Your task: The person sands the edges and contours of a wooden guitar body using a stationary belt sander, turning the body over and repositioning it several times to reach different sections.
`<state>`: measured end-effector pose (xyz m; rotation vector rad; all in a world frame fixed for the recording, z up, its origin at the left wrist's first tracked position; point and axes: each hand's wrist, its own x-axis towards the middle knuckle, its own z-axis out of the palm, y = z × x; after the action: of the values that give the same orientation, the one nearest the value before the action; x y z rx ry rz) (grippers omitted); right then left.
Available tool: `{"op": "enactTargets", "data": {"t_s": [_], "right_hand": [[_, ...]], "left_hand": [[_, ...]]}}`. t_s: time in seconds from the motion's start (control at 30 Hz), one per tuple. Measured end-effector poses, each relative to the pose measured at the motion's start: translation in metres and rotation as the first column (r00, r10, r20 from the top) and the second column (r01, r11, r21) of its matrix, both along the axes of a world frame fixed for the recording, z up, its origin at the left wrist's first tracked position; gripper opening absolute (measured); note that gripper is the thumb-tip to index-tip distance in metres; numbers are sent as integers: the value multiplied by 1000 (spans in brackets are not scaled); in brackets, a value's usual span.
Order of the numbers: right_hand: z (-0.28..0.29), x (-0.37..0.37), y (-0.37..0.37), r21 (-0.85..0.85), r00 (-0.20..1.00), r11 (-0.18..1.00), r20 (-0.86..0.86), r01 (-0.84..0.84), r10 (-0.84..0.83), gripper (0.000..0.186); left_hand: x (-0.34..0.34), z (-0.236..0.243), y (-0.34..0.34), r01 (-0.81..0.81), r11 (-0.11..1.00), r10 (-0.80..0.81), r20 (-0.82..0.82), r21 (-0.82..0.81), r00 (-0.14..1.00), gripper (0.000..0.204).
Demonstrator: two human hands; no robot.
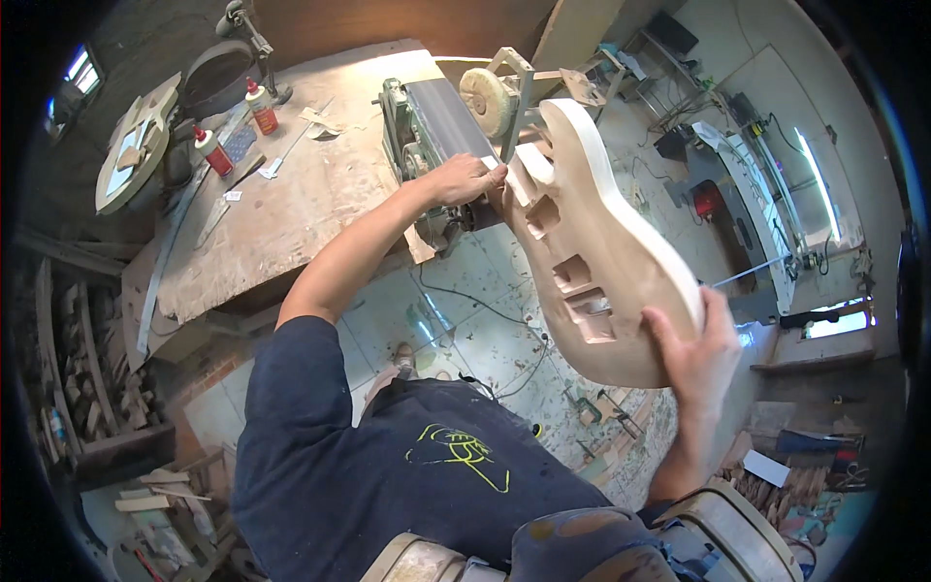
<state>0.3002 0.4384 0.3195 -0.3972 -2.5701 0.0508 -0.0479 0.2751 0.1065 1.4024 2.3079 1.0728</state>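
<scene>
Between my hands is a pale wooden electric guitar body (621,247), raised off the bench and tilted, with several routed cavities in its face. My right hand (703,354) grips its wide lower end, thumb on the face and fingers round the edge. At the other end, my left hand (461,181) has its fingers closed on the edge near a horn; their tips are partly hidden. Close by that hand is a green belt sander (446,116) with a dark belt. Part of the guitar body's edge lies against or very near the sander's end; I cannot tell which.
The wooden bench (291,204) at left carries a red-labelled glue bottle (213,153), a second bottle (261,107) and a lamp (247,34). Beyond the sander is a round buffing wheel (485,102). Another guitar body (139,145) stands far left. A cable (485,306) crosses the littered floor.
</scene>
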Motion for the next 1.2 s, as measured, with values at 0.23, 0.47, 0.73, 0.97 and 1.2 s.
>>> {"op": "enactTargets", "data": {"t_s": [0.23, 0.47, 0.73, 0.97, 1.2], "right_hand": [[113, -55, 43, 146, 955, 970, 254, -196, 155, 51], [180, -35, 175, -425, 828, 877, 557, 223, 60, 47], [35, 131, 291, -689, 691, 52, 722, 723, -39, 46], [-138, 226, 184, -606, 693, -573, 716, 552, -89, 33], [-323, 309, 177, -962, 956, 174, 238, 209, 169, 41]], "left_hand": [[45, 15, 20, 38, 997, -55, 247, 73, 967, 89], [154, -32, 60, 328, 859, -499, 499, 394, 708, 69], [240, -103, 61, 3, 897, -430, 873, 442, 229, 38], [267, -134, 11, -292, 895, -349, 937, 338, 14, 36], [285, -111, -22, -578, 808, -67, 993, 112, 98, 36]]}}
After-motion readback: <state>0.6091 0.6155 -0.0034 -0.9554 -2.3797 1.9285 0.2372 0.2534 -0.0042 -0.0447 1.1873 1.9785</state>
